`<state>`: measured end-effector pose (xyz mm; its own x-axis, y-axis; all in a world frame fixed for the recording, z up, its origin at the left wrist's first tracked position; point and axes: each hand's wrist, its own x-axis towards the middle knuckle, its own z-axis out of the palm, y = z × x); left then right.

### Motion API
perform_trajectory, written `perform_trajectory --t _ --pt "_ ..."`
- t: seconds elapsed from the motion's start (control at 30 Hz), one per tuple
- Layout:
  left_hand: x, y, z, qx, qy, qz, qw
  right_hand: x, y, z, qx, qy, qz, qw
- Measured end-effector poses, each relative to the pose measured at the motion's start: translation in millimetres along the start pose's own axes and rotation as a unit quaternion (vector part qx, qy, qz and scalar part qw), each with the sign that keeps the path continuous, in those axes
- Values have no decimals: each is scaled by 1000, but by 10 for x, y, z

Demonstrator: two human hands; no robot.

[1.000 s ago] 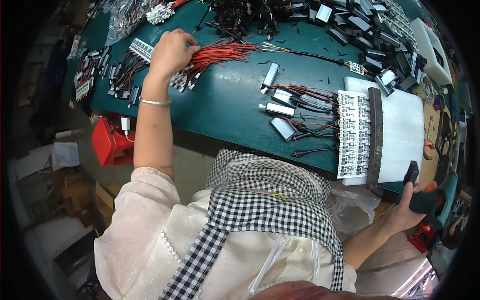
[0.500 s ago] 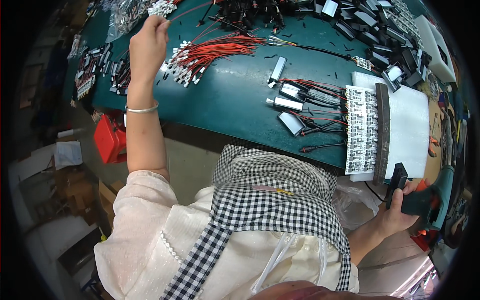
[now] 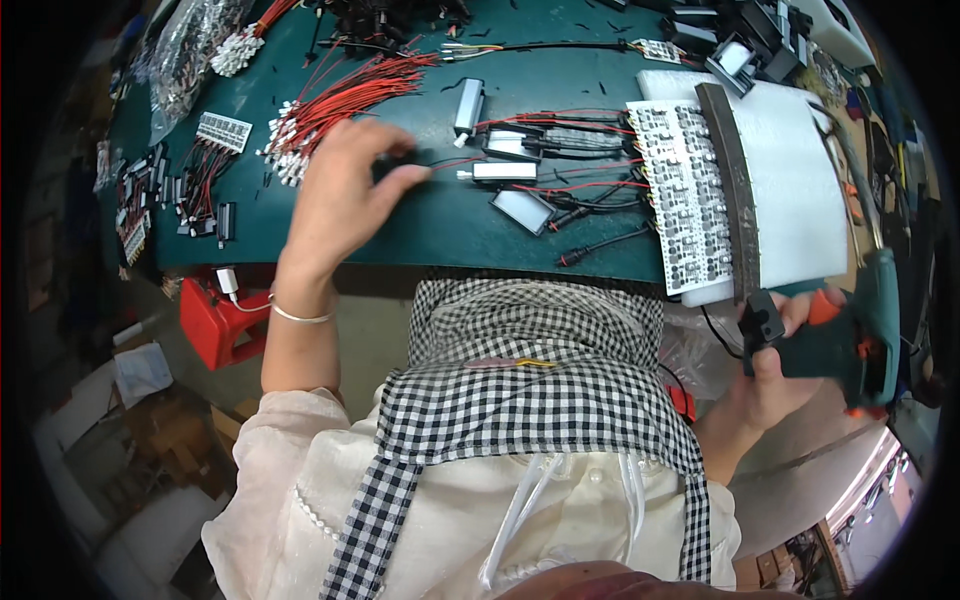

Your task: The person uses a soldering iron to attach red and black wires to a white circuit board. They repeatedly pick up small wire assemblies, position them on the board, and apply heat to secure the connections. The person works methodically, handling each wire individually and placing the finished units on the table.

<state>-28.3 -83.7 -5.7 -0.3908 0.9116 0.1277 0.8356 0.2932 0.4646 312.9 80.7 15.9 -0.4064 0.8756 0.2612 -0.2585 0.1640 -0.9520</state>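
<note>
My left hand (image 3: 345, 190) hovers over the green table with fingers curled and thumb forward. A thin red wire (image 3: 455, 162) stretches right from its thumb tip and appears pinched there. Low on the right, my right hand (image 3: 785, 375) is wrapped around a dark green soldering gun (image 3: 878, 325) with an orange trigger, its metal rod pointing up. Between the hands lies a panel of white circuit boards (image 3: 685, 200), under a dark bar (image 3: 735, 190) on a white foam block (image 3: 795, 190). Red and black leads run left from the panel to small black-and-silver cases (image 3: 505, 172).
A bundle of red wires with white connectors (image 3: 350, 95) lies beyond my left hand. Black cables (image 3: 385, 25) and black cases (image 3: 775, 40) are piled at the back. Finished-looking wired boards (image 3: 222, 132) lie far left. A red stool (image 3: 215, 325) stands below the table edge.
My left hand has come down and right from the back left toward the leads, bringing a red wire. The right hand keeps hold of the soldering gun. The whole view has shifted slightly.
</note>
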Motion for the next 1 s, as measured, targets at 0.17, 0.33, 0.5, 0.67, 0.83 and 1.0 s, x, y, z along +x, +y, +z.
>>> perform_trajectory --t 0.17,0.33,0.5,0.67,0.83,1.0 --pt "9 105 357 -31 3 11 999 -24 166 70 40 5 33 999" --pt "-52 179 319 31 10 10 999 31 194 23 63 -40 36 997" --pt "-62 58 215 -70 44 -136 987 13 187 4 91 -26 38 995" --pt "-34 93 119 -218 34 -154 963 16 199 67 97 4 70 993" --pt "68 466 35 -339 19 -112 934 -30 138 214 114 0 102 988" --pt "115 1072 86 -442 -25 -79 893 -23 202 175 71 -45 41 996"
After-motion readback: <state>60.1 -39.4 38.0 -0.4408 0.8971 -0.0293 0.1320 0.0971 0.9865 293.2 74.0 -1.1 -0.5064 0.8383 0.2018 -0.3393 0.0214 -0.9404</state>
